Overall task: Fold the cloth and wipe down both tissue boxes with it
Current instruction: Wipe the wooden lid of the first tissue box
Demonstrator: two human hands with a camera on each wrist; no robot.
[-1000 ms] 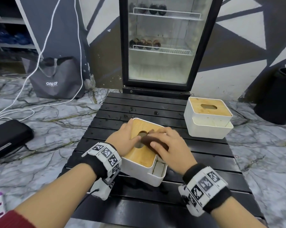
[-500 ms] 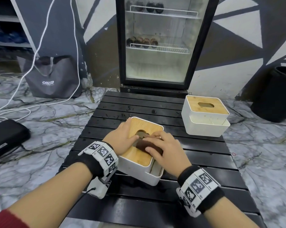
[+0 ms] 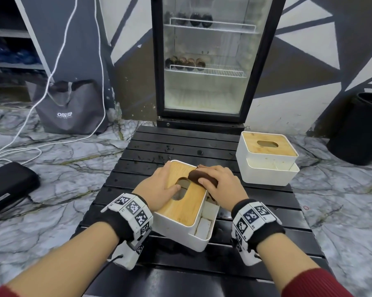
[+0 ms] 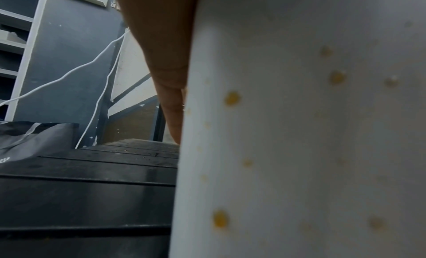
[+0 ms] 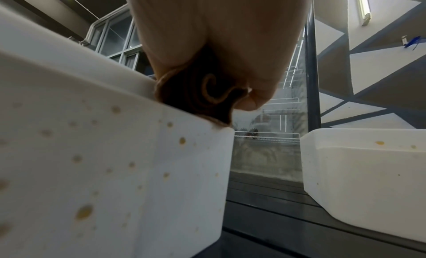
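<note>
The near tissue box [image 3: 176,228], white with a bamboo lid and yellow specks on its wall [image 5: 115,161], sits turned at an angle on the black slatted table [image 3: 180,146]. My left hand [image 3: 159,185] rests on the lid's left side, thumb at the slot; a straight finger [image 4: 171,101] lies along the box wall [image 4: 299,134]. My right hand [image 3: 221,185] grips the folded brown cloth [image 3: 199,175] and presses it on the lid's far right edge; the bunched cloth [image 5: 202,101] shows under the palm. The second tissue box [image 3: 266,159] stands at the table's right rear, untouched.
A glass-door fridge [image 3: 202,61] stands right behind the table. On the marble floor are a grey bag [image 3: 71,108] at the left, a black case [image 3: 7,187], white cables [image 3: 58,61] and a black bin [image 3: 360,129] at the right.
My right hand has slid the cloth from beside the lid's slot toward the lid's far right edge. The left hand stays on the lid.
</note>
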